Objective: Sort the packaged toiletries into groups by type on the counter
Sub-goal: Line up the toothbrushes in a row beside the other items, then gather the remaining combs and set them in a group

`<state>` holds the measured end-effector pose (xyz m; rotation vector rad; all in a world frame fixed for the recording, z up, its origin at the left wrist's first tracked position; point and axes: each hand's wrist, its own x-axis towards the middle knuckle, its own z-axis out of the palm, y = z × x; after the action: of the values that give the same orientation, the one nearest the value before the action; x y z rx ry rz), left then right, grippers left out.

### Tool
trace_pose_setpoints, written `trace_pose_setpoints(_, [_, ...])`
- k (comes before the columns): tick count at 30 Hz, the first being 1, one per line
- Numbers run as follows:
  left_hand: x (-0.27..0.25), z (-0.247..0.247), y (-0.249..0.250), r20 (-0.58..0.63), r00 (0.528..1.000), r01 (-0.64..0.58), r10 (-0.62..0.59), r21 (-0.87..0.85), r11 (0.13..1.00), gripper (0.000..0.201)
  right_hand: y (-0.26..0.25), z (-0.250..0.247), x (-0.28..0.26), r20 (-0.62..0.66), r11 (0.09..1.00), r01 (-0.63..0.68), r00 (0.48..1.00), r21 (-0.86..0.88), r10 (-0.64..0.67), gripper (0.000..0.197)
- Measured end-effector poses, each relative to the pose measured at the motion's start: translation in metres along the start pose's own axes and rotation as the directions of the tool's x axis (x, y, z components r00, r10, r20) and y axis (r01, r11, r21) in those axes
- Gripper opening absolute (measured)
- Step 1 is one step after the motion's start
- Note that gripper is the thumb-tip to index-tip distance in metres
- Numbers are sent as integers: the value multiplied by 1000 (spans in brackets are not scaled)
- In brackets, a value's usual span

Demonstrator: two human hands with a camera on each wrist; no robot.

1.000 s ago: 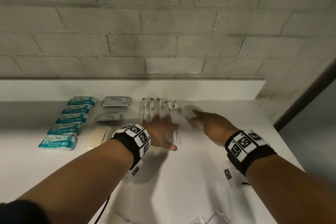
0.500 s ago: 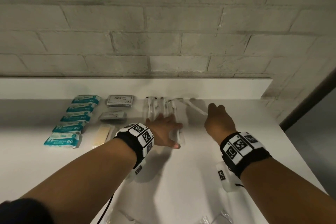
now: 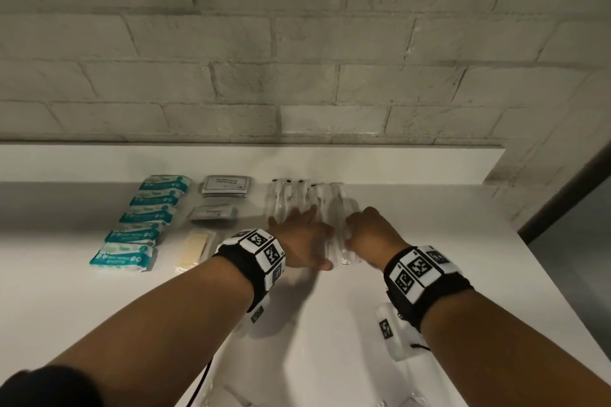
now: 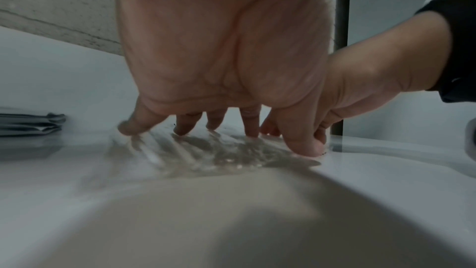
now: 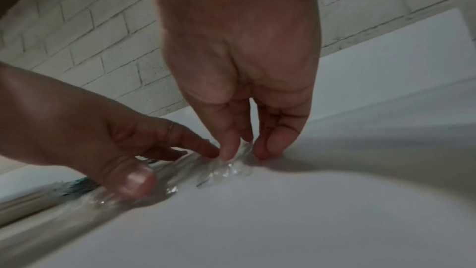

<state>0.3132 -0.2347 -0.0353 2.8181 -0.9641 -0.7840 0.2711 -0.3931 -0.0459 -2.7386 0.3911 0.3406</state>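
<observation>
A row of clear toothbrush packets (image 3: 307,198) lies near the back of the white counter (image 3: 330,340). My left hand (image 3: 299,235) lies flat on them, its spread fingers (image 4: 185,127) pressing the crinkled plastic (image 4: 206,150). Right beside it, my right hand (image 3: 367,228) curls down over the rightmost clear packet (image 3: 344,241). In the right wrist view its thumb and fingers (image 5: 273,144) pinch that packet (image 5: 231,164) against the counter. To the left lie a column of teal wipe packs (image 3: 145,218), two grey sachet stacks (image 3: 225,187) and a yellowish packet (image 3: 195,246).
A white upstand (image 3: 396,162) and a brick wall close off the back. The counter's right edge (image 3: 529,258) drops away beside a dark door frame. More clear wrappers (image 3: 231,400) show at the bottom edge, near my body.
My right hand has swung back from the rear right with a clear packet and set it down at the right end of the row, close to my left hand, which stayed put.
</observation>
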Motion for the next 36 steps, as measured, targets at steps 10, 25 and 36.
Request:
trace_pose_setpoints(10, [9, 3, -4, -116, 993, 3, 3, 57, 998, 84, -18, 5, 16, 9, 988, 67, 998, -136, -66, 37])
trace_pose_setpoints(25, [-26, -24, -22, -225, 967, 68, -118, -218, 974, 77, 22, -23, -23, 53, 999, 49, 997, 10, -49, 48])
trace_pose_setpoints(36, [-174, 48, -4, 187, 980, -90, 68, 113, 989, 58, 45, -5, -180, 189, 986, 79, 976, 147, -107, 33])
